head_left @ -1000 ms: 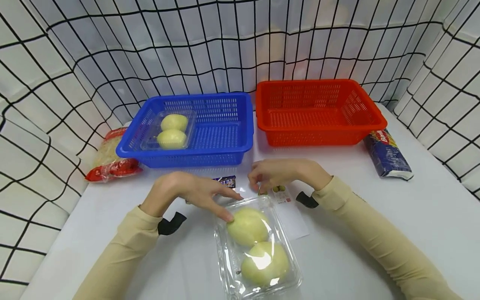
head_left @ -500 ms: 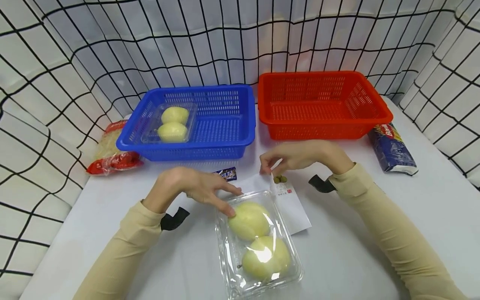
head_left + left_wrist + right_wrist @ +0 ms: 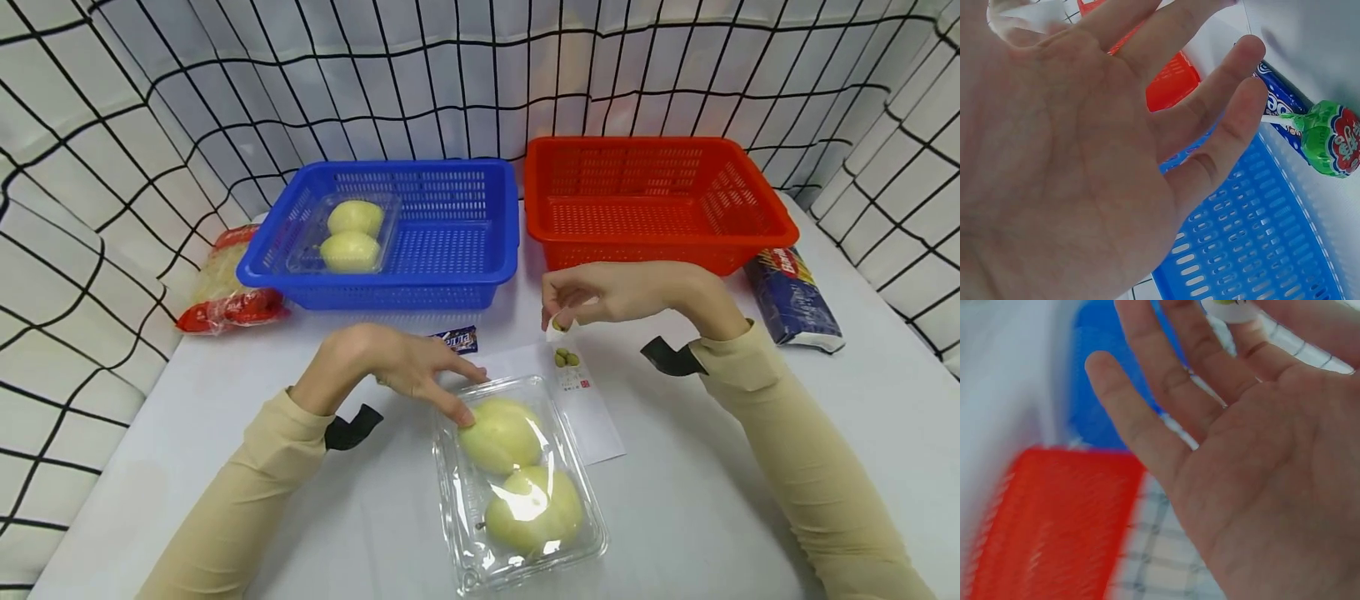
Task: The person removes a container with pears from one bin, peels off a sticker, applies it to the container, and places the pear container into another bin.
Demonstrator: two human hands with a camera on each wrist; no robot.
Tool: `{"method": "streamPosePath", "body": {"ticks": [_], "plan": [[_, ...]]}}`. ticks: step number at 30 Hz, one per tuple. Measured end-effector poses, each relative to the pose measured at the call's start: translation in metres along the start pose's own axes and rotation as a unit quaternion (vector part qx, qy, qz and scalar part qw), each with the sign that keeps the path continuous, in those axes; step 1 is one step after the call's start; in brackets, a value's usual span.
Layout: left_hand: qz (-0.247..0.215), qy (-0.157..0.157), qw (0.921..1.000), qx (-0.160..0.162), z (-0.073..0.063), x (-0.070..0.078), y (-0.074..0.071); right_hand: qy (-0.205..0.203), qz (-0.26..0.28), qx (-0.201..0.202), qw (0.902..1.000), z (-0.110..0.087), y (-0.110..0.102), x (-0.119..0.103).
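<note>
A clear plastic clamshell (image 3: 472,533) holding two pale yellow-green melons (image 3: 501,437) lies on the table, over part of a white paper (image 3: 592,421) with a green print. My left hand (image 3: 397,362) rests on its far left corner, thumb on the lid; the fingers look mostly straight in the left wrist view. My right hand (image 3: 611,292) is raised beyond the paper. Its fingertips pinch a small white piece with green print (image 3: 558,324), also visible in the right wrist view; I cannot tell whether this piece joins the paper.
At the back stand a blue basket (image 3: 375,296) with another melon clamshell (image 3: 307,250), and a red basket (image 3: 652,252). A blue-wrapped bar (image 3: 459,339) and a green lollipop (image 3: 1329,139) lie near my left hand. Outside are a red-ended bag (image 3: 228,283) and a dark blue pack (image 3: 795,298).
My right hand has moved right and away from me, lifting the small white printed piece higher. My left hand stays on the clamshell. The view has tilted slightly downward.
</note>
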State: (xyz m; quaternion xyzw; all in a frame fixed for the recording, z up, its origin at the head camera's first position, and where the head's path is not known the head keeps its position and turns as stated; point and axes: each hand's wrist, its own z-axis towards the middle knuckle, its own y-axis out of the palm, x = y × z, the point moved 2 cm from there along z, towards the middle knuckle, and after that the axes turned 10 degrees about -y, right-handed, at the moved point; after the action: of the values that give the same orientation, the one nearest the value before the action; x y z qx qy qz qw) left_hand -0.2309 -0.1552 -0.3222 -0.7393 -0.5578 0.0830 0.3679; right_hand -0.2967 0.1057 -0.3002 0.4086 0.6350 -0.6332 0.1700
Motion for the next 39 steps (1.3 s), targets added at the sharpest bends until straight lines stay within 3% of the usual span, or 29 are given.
{"method": "streamPosePath", "body": {"ticks": [4, 7, 10, 13, 20, 24, 28, 31, 35, 39], "plan": [[-0.002, 0.001, 1.0000, -0.003, 0.000, 0.000, -0.002, -0.042, -0.075, -0.019, 0.9961, 0.001, 0.016, -0.044], [-0.003, 0.003, 1.0000, -0.004, -0.001, 0.000, -0.003, -0.090, -0.129, -0.036, 0.9869, 0.006, 0.036, -0.074], [-0.009, 0.004, 0.9999, -0.006, -0.002, 0.000, -0.003, -0.113, -0.194, -0.043, 0.9736, 0.011, 0.056, -0.094], [-0.012, 0.001, 0.9999, -0.005, -0.002, 0.000, -0.002, -0.103, -0.266, -0.035, 0.9577, 0.019, 0.073, -0.102], [-0.014, -0.004, 0.9999, -0.003, 0.000, -0.001, -0.001, -0.040, -0.413, 0.002, 0.9097, 0.026, 0.098, -0.108], [-0.030, 0.003, 0.9995, -0.009, -0.001, -0.001, -0.002, -0.045, -0.443, 0.005, 0.8956, 0.022, 0.106, -0.116], [-0.041, 0.013, 0.9989, -0.017, -0.002, -0.001, -0.003, -0.048, -0.436, -0.021, 0.8986, 0.019, 0.110, -0.122], [-0.042, 0.015, 0.9988, -0.017, -0.002, -0.001, -0.004, -0.046, -0.388, -0.051, 0.9190, 0.019, 0.104, -0.120], [-0.033, 0.001, 0.9994, -0.013, -0.002, -0.001, -0.004, -0.035, -0.274, -0.074, 0.9581, 0.026, 0.089, -0.105], [-0.030, -0.011, 0.9994, -0.011, -0.003, 0.000, -0.003, -0.019, -0.237, -0.051, 0.9699, 0.034, 0.078, -0.086]]}}
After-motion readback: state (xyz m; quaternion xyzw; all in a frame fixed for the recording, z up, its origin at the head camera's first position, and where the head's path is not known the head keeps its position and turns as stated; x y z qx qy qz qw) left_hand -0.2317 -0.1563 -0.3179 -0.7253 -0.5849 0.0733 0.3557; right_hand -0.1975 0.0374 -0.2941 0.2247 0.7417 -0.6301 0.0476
